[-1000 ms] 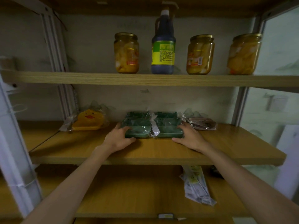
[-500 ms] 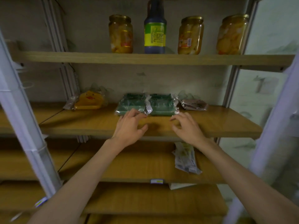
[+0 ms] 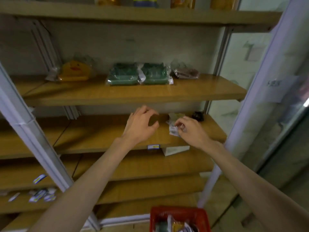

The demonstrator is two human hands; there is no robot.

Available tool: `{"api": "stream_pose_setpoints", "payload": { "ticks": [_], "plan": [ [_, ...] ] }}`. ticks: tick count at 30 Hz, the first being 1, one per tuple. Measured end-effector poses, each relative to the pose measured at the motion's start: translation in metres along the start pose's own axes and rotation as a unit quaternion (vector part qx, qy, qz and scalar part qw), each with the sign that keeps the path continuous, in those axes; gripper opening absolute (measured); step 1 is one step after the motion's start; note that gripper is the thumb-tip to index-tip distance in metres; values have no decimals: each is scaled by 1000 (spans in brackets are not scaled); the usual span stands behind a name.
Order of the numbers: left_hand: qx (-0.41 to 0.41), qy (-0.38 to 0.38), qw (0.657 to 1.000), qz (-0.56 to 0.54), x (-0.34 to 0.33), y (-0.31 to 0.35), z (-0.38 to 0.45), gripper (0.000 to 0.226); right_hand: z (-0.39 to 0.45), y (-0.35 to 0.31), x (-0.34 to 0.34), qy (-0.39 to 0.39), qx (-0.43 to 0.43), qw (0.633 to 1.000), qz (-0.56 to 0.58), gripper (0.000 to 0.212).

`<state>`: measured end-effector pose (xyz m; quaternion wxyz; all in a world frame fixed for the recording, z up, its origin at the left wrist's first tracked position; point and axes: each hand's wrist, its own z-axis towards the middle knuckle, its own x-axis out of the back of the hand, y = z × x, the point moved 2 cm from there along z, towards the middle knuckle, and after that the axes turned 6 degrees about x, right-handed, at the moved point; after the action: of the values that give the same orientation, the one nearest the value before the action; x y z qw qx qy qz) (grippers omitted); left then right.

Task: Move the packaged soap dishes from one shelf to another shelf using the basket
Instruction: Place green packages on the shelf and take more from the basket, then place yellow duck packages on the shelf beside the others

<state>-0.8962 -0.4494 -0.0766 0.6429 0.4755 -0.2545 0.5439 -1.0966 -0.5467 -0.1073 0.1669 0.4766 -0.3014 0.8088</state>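
Observation:
Two green packaged soap dishes (image 3: 122, 74) (image 3: 154, 74) lie side by side on the middle wooden shelf (image 3: 133, 96). A yellow duck-shaped packaged dish (image 3: 75, 71) lies to their left, a brown packaged one (image 3: 186, 72) to their right. My left hand (image 3: 141, 125) and my right hand (image 3: 190, 129) hover below that shelf, in front of the shelf under it, fingers loosely curled and holding nothing. A red basket (image 3: 179, 216) with several packaged items stands on the floor at the bottom edge.
A white packet (image 3: 173, 129) lies on the lower shelf behind my right hand, a small dark object (image 3: 198, 115) beyond it. White metal uprights (image 3: 33, 136) (image 3: 260, 91) frame the shelving. Loose price labels (image 3: 41, 195) lie on a low left shelf. Jars stand on the top shelf.
Both hands have let go of the green soap dishes and dropped away from the middle shelf. The view has tilted down, bringing the red basket into sight.

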Motion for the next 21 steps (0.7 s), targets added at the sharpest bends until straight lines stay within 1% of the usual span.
{"api": "stream_pose_setpoints", "payload": {
  "ticks": [4, 10, 13, 18, 21],
  "plan": [
    [31, -68, 997, -19, -32, -5, -35, 38, -39, 13, -34, -50, -32, 998, -8, 19],
    [86, -160, 983, -28, -92, -18, -79, 38, -90, 45, -87, -128, -99, 987, 16, 19],
    [110, -194, 974, -31, -136, -26, -111, 38, -119, 70, -119, -170, -132, 976, 36, 20],
    [146, -255, 955, -40, -222, -38, -177, 37, -185, 110, -183, -202, -176, 962, 57, 24],
    [174, -285, 941, -47, -282, -49, -216, 37, -225, 127, -235, -218, -191, 955, 62, 27]
  ]
}}
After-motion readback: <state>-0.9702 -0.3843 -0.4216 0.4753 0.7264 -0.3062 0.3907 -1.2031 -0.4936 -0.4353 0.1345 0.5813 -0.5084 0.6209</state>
